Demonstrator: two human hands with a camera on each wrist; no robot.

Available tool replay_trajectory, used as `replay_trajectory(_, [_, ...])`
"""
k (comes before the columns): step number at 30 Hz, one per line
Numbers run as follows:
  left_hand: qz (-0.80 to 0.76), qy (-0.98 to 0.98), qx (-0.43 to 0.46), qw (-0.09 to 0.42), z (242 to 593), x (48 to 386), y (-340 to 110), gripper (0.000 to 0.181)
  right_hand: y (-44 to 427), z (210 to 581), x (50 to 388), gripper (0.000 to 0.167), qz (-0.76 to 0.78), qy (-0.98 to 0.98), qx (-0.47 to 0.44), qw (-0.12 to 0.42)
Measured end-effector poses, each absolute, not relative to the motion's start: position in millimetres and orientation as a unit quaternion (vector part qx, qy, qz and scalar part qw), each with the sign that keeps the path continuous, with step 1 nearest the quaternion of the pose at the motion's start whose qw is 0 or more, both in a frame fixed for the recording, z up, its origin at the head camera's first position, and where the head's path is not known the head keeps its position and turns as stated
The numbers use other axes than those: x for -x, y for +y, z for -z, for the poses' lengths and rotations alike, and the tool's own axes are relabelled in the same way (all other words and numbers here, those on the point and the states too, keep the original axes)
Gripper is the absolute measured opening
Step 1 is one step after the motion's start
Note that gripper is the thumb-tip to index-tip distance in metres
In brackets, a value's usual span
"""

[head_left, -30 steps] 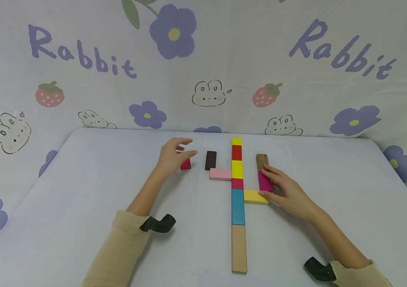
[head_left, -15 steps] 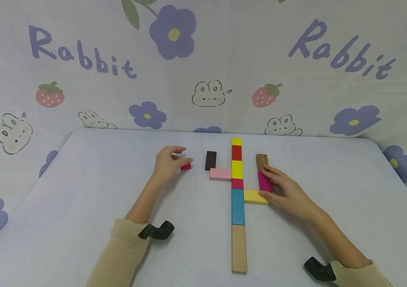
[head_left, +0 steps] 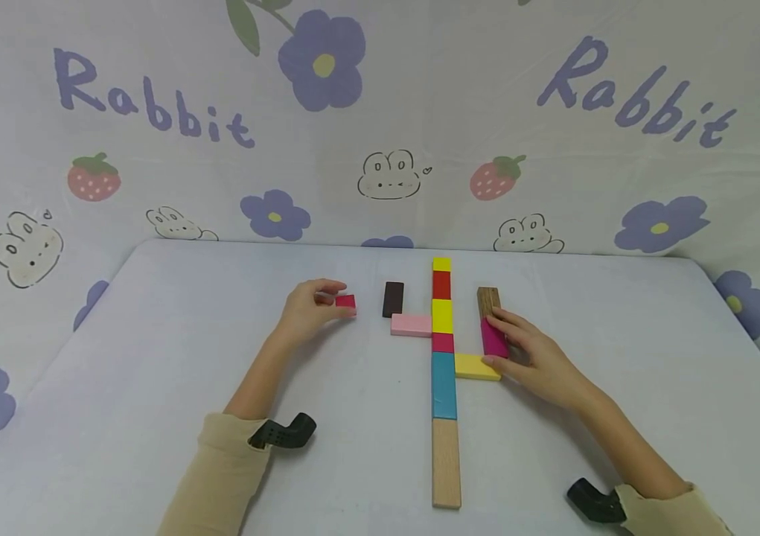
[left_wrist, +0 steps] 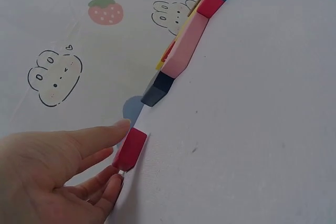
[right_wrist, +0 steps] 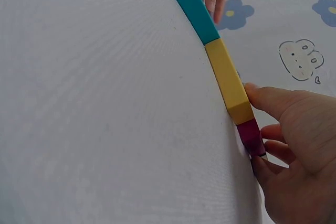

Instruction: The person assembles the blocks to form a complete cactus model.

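Observation:
My left hand (head_left: 309, 309) has its thumb and fingers about a small red block (head_left: 346, 302) on the left of the table, pinching it between them; the left wrist view shows the thumb at one end of this red block (left_wrist: 130, 149) and fingers at the other. My right hand (head_left: 537, 365) spans a magenta block (head_left: 494, 339), its fingertips at the far end and the thumb at the near end, above a yellow block (head_left: 476, 366). A brown wood-grain block (head_left: 488, 300) stands end to end with the magenta one. The yellow block meets a long middle column.
The column runs from a yellow block (head_left: 442, 263) at the far end, through several coloured ones and a blue block (head_left: 444, 385), to a plain wooden block (head_left: 446, 463) nearest me. A pink block (head_left: 411, 324) juts left from it, with a dark brown block (head_left: 393, 299) behind.
My left hand has come down and a little left, its fingers closing around the red block. The right hand and the other blocks have stayed in place.

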State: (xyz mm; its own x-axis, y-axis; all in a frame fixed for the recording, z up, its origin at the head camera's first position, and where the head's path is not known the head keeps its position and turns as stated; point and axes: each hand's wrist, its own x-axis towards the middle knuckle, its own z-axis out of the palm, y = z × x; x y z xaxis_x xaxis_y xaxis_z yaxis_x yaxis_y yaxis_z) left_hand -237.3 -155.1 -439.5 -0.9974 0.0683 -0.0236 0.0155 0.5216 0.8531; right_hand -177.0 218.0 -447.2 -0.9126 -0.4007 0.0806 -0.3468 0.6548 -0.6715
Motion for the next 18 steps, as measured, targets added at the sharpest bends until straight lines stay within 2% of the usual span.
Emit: replay_trajectory(18, [-0.478,0.877,-0.044,0.021,441.5,235.7,-158.4,0.037,218.3,448.4,177.9,0.07,0.364,0.908,0.203,0.04])
